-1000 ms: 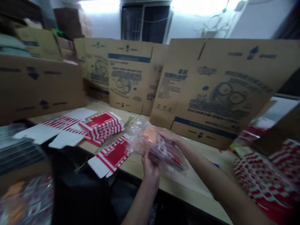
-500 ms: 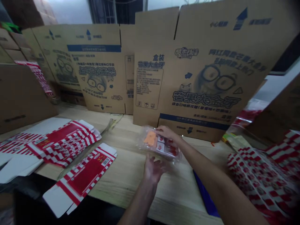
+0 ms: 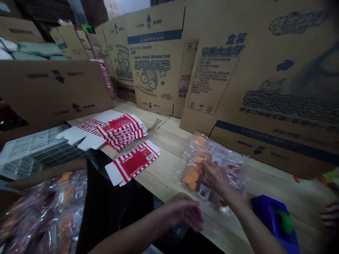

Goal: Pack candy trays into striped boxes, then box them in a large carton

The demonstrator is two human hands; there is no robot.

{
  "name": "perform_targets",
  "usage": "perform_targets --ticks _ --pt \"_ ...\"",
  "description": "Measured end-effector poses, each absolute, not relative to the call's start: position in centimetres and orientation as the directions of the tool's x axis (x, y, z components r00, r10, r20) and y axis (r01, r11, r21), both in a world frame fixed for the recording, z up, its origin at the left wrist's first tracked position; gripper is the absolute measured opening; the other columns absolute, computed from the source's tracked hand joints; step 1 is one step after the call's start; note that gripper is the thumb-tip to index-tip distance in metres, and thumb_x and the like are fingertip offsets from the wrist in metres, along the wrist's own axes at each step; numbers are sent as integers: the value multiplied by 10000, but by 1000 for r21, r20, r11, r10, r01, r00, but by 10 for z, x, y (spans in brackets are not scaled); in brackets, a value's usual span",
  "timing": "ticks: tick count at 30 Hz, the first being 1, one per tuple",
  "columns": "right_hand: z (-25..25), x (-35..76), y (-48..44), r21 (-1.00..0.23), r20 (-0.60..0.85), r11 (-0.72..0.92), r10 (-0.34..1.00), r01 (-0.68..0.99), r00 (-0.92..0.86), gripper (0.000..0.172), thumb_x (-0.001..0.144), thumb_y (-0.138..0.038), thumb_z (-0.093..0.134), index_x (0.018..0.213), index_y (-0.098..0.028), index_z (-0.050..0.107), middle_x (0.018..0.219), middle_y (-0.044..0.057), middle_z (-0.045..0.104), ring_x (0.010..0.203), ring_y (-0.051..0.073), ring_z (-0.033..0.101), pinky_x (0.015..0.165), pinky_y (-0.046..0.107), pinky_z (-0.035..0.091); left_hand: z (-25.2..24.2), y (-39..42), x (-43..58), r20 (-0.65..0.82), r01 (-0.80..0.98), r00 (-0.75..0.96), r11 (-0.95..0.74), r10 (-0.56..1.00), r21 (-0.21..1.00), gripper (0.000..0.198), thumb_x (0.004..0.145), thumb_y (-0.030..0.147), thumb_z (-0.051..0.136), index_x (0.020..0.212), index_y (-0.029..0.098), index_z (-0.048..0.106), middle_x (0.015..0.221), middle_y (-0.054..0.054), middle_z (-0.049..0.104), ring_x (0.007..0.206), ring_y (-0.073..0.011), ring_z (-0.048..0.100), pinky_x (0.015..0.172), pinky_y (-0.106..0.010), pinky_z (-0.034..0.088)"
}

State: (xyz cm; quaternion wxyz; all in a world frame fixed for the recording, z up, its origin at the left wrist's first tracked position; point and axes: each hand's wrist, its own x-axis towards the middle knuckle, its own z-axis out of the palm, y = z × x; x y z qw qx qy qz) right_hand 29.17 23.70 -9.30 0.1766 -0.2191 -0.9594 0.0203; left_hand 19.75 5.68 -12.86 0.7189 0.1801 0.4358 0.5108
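Clear plastic packets (image 3: 190, 177) with orange pieces and small printed sachets lie side by side on the table below the tall carton. My right hand (image 3: 217, 176) is on top of them, its fingers closed against a packet near the orange pieces; the fingertips are partly blurred. Lower and to the left, over the table's front edge, hovers my left hand (image 3: 185, 211). Its fingers are loosely bent and apart, with nothing visible in them. Left of the packets lies a flat red-and-white striped box (image 3: 136, 160).
A stack of folded striped boxes (image 3: 123, 127) lies behind the single one. An open carton (image 3: 86, 187) of similar packets stands lower left, near a white plastic crate (image 3: 34, 144). Tall cartons (image 3: 159, 74) line the back. A blue tape dispenser (image 3: 267, 208) stands at right.
My view has swung left and down, bringing the carton of packets into sight. More packets show beneath my right hand. My left hand has moved away from the packets toward the table edge.
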Motion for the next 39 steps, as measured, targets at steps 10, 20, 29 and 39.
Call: perform_targets --ticks 10,20,29,39 --pt "-111 290 209 -118 253 885 465 450 -848 252 931 -151 360 959 -182 609 935 98 645 794 219 610 657 302 398 -107 -12 -13 61 678 -713 663 699 318 1047 554 615 749 1424 165 382 1542 -236 232 1418 -490 106 1077 -680 86" --pt "-149 321 119 -223 107 936 303 274 -947 1084 605 -695 695 1502 -256 275 1564 180 210 1421 421 200 1112 660 94 -135 -6 -34 -76 710 -686 689 723 149 1244 499 800 628 1478 129 254 1529 -319 167 1392 -524 135 1021 -694 158" --pt "-157 314 182 -192 249 918 388 347 -887 783 756 -581 655 1364 -114 496 1451 271 396 1370 399 335 1088 610 252 -141 -15 4 -139 826 -523 540 841 158 1296 445 778 696 1496 170 242 1572 -275 56 1443 -461 0 1089 -661 71" --pt "-119 164 156 -751 15 552 563 362 -827 473 750 -404 707 1134 -139 627 1106 161 668 1005 318 625 886 419 471 -143 -16 7 -162 854 -459 484 874 192 1399 378 730 764 1517 167 178 1575 -267 -4 1429 -473 -86 1072 -698 17"
